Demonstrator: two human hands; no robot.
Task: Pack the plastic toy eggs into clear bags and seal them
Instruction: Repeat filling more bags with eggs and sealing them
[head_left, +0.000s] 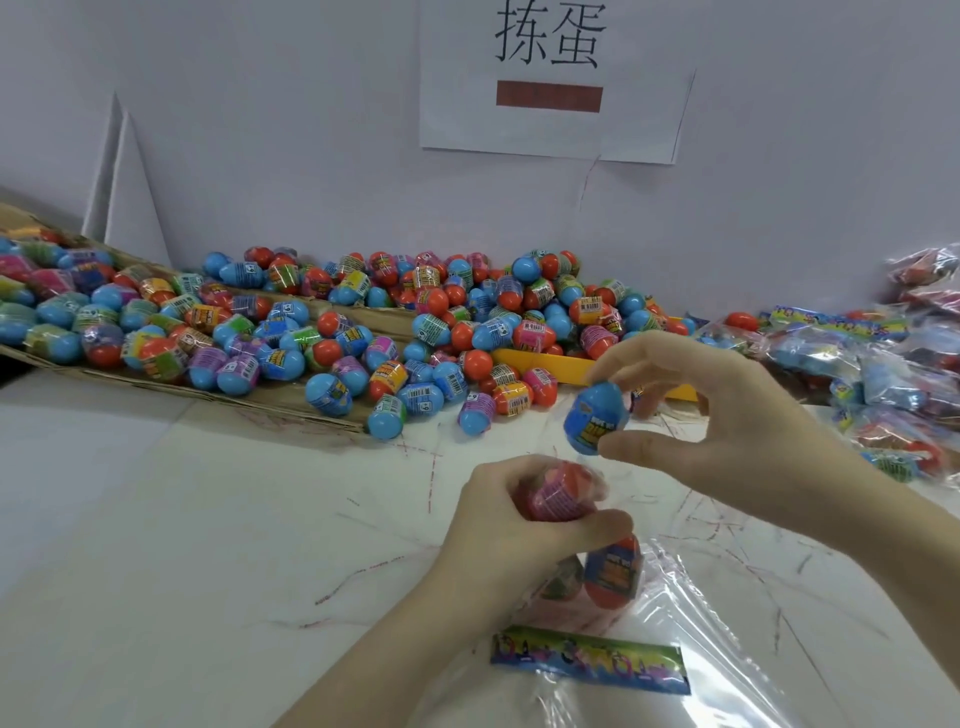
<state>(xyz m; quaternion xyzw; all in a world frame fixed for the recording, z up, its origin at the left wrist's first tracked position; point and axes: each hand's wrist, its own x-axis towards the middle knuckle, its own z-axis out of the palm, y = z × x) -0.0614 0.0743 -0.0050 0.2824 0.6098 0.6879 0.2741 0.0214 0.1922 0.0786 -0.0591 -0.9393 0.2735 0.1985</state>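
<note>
Loose toy eggs (291, 332) heap on flattened cardboard (156, 384) along the wall. On the white table (156, 519), the left hand (519, 530) grips a red egg (558, 491) inside a clear bag (675, 613); the right hand (727, 415) pinches a blue egg (595, 418) above it. Sealed bags (893, 364) pile rightward.

Eggs (332, 332): smooth glossy plastic, blue and orange-red shells, shrink-wrapped printed film bands. Blue egg (595, 418) in right hand (717, 415): same gloss, shiny label. Bag (649, 597): clear thin film, crinkled, strong glare (header strip (589, 660) glossy printed). Packed bags (893, 364): same shiny film. Cardboard (249, 400): brown, matt, rough torn edges. Table (156, 519): white, matt, scuffed with pen marks. Sign (556, 78): matt white paper. Tray (550, 364): smooth yellow plastic.
</note>
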